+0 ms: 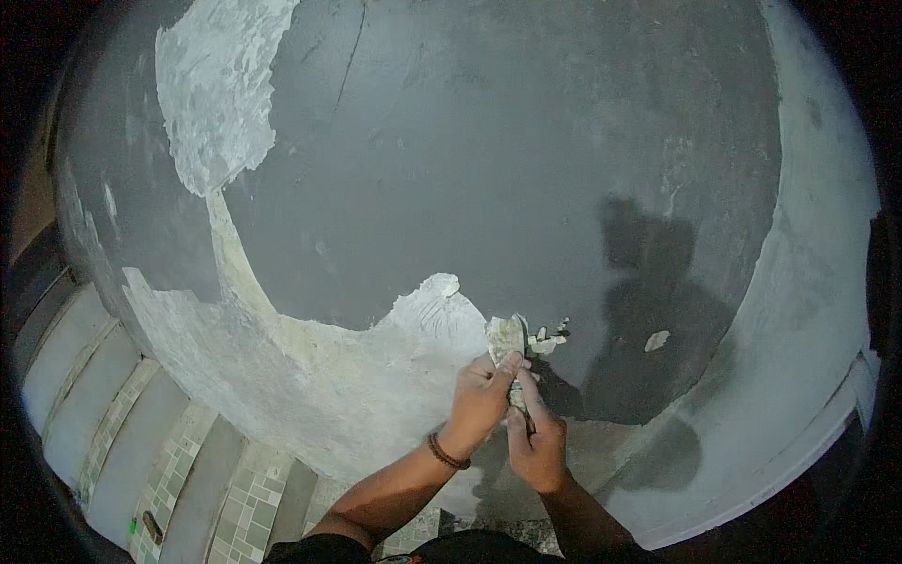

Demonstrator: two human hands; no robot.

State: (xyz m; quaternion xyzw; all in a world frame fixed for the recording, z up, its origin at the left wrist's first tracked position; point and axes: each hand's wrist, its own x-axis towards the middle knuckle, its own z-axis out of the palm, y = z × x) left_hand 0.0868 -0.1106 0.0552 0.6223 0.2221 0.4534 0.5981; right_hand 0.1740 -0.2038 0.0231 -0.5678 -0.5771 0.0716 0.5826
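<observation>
Both of my hands meet on a putty-smeared scraper (507,340), its wide blade against the wall. My left hand (480,395), with a brown beaded bracelet (448,452) at the wrist, closes around it just below the blade. Lower down, my right hand (539,449) grips the handle, which the fingers partly hide. Dark grey coating (451,197) covers much of the wall. Left of the blade, a bare whitish patch (437,320) shows. Small loose-looking pale flakes (545,342) sit immediately right of the blade.
Tiled stairs (178,446) run along the lower left, with a small dark brown object (152,527) and a tiny green item (132,525) on one tread. A large white patch (221,94) marks the upper left wall. My shadow falls to the right.
</observation>
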